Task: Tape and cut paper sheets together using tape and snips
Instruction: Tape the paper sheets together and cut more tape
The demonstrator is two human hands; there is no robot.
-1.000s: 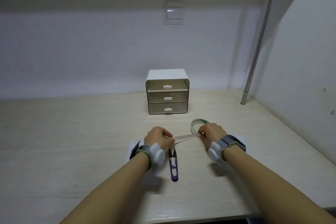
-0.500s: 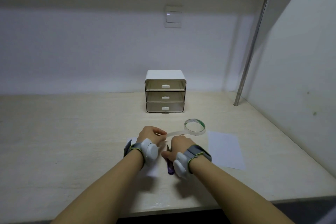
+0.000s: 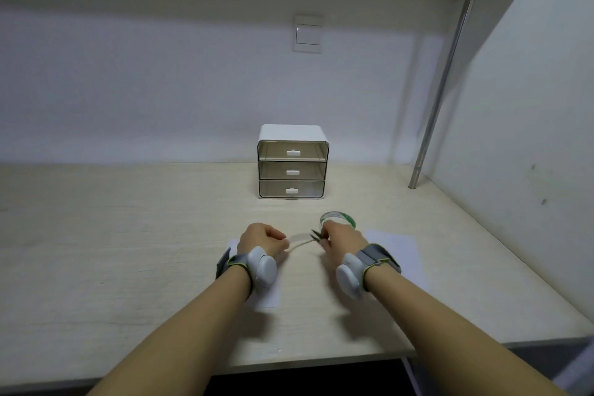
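The left hand [image 3: 262, 239] pinches the free end of a strip of tape [image 3: 300, 239] pulled out over the middle of the table [image 3: 128, 235], above a paper sheet [image 3: 268, 297] lying under that wrist. The right hand [image 3: 342, 243] grips the snips [image 3: 316, 236], their dark blades pointing left at the strip, close to where it leaves the tape roll [image 3: 338, 219], which sits just behind the right hand's knuckles. I cannot tell from here whether the blades are already touching the tape or only near it. A second paper sheet [image 3: 398, 254] lies toward the right edge of the table, partly under the right wrist, well apart from the first. The strip sags a little between the hands, and that looks to me like the main risk: slack tape may fold into the blades and stick to itself instead of cutting cleanly. Once it is cut, the loose end could curl back onto the left fingers. The roll seems to sit free on the table, so a tug may drag or tip it. A small drawer unit [image 3: 292, 164] stands toward the back edge, clear of all this.
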